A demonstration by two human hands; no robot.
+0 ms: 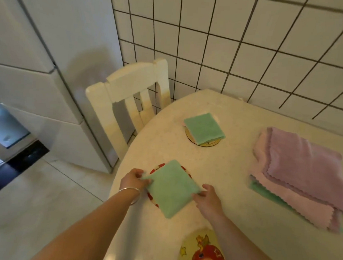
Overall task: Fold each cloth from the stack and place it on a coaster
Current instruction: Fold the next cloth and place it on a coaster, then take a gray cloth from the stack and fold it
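L hand [133, 178] pinching, R hand [207, 199] pinching, both arms outstretched

Left arm: bare from the forearm to the left hand [133, 178], no sleeve in view.
Left wrist: one thin, plain silver-coloured metal bangle [131, 193], a smooth round band sitting loosely.
Right arm: bare from the forearm to the right hand [208, 201], no sleeve in view.
Right wrist: bare.
Fingers: short nails; whether any rings are worn cannot be told.
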